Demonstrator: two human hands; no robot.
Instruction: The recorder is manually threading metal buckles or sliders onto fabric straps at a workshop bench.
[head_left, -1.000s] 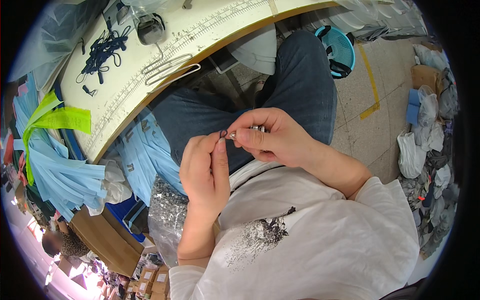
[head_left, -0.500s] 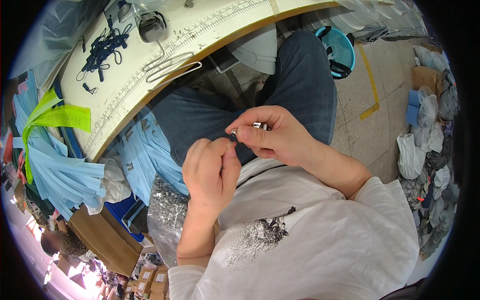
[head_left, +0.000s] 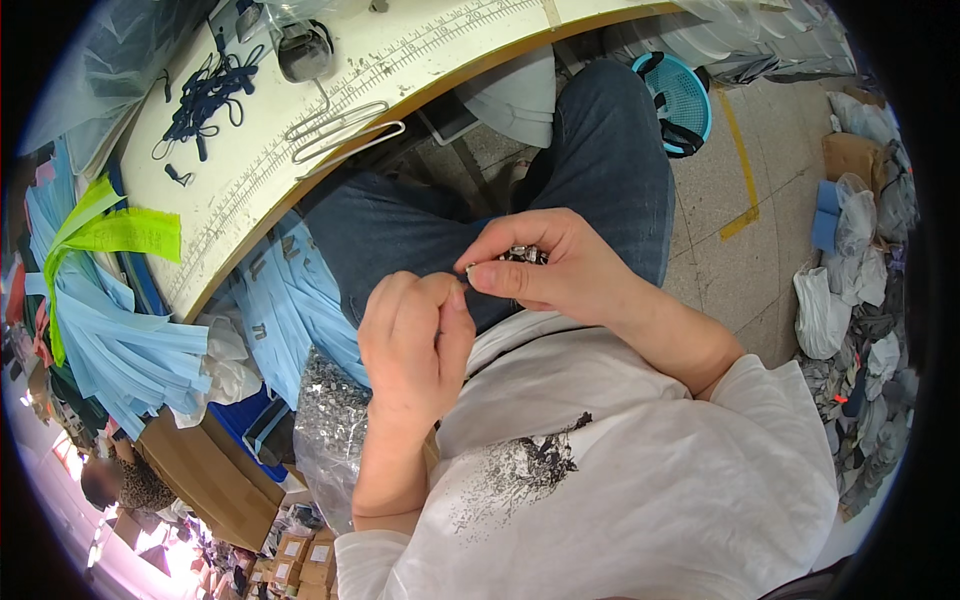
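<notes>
My right hand (head_left: 560, 262) is closed over several small shiny metal pieces (head_left: 527, 254), which show between its curled fingers and palm. Its thumb and forefinger pinch at the tip, close to the fingertips of my left hand (head_left: 415, 340). That left hand is curled, thumb against forefinger; what it pinches is too small and hidden to name. Both hands hover over my lap. By my left forearm lies a clear plastic bag (head_left: 328, 425) full of similar small metal pieces. Light blue fabric strips (head_left: 290, 300) lie beside my left leg.
A white table (head_left: 235, 180) with ruler markings curves across the upper left. On it are dark cord loops (head_left: 205, 110) and a bent wire rack (head_left: 345, 132). Blue strips and a lime-green band (head_left: 130, 235) hang at its left. A turquoise basket (head_left: 675, 100) stands on the floor.
My left hand has shifted slightly left and down. My right fingers have rolled a little, so more of the metal pieces show.
</notes>
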